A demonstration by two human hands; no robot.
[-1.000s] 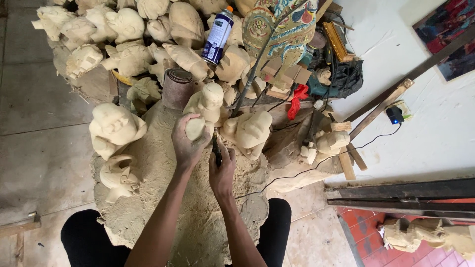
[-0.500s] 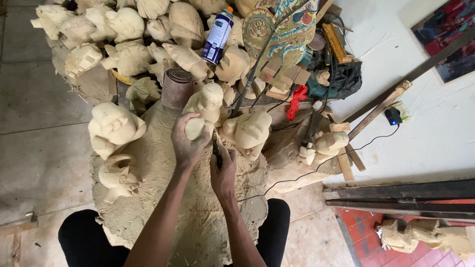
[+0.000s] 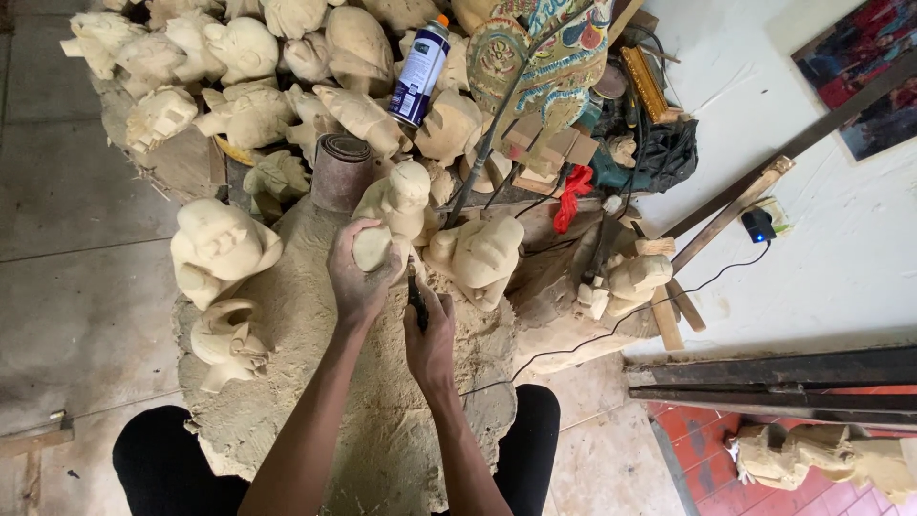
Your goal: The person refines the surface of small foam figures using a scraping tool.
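My left hand [image 3: 358, 277] clamps the pale carving [image 3: 373, 247] steady, so my right hand [image 3: 428, 334], fisted round the knife [image 3: 416, 304], cuts just beside.

Soft, even daylight fills the scene with only faint shadows and no glare, the white wall [image 3: 821, 248] at right brightest, the picture sharp throughout with slight wide-angle stretching toward the edges.
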